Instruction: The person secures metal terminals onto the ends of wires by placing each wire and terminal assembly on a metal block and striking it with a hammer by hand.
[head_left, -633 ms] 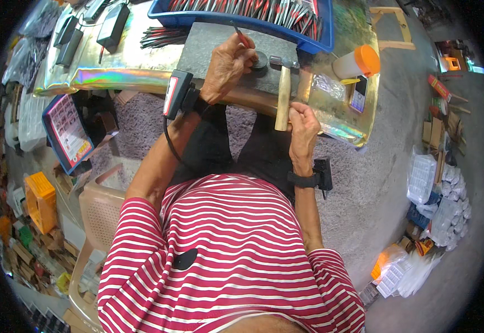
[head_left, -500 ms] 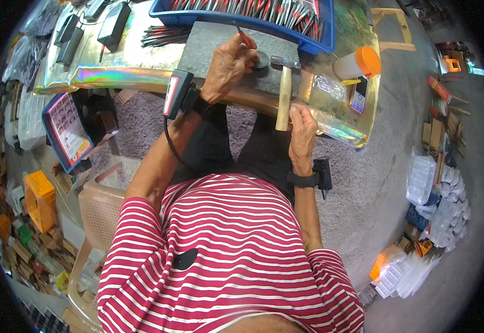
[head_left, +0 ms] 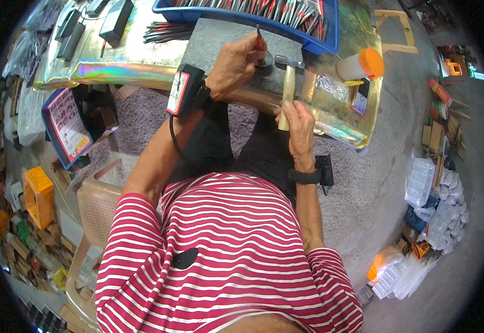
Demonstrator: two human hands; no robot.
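Note:
My left hand (head_left: pixel 235 65) is closed, pinching a slim red-and-black stick-shaped piece (head_left: pixel 259 40) upright beside a round dark metal disc (head_left: pixel 266 59). The piece's lower end is hidden by my fingers. My right hand (head_left: pixel 298 125) wraps round the lower handle of a hammer (head_left: pixel 288 89) with a pale wooden shaft. The hammer's metal head lies just right of the disc, over a grey slab (head_left: pixel 211 41) on the table. Whether the head rests on the slab or hangs above it, I cannot tell.
A blue tray (head_left: pixel 242 15) full of similar slim pieces stands behind the slab, with a dark bundle (head_left: pixel 167 32) of them to its left. At right are an orange-lidded jar (head_left: pixel 358 64), a clear plastic bag (head_left: pixel 331 86) and a phone (head_left: pixel 361 97). A plastic chair (head_left: pixel 99 208) stands behind my left arm.
My right hand has moved left from beside the hammer and closed its fingers round the handle. My left hand still holds the slim piece near the disc; the view has shifted slightly.

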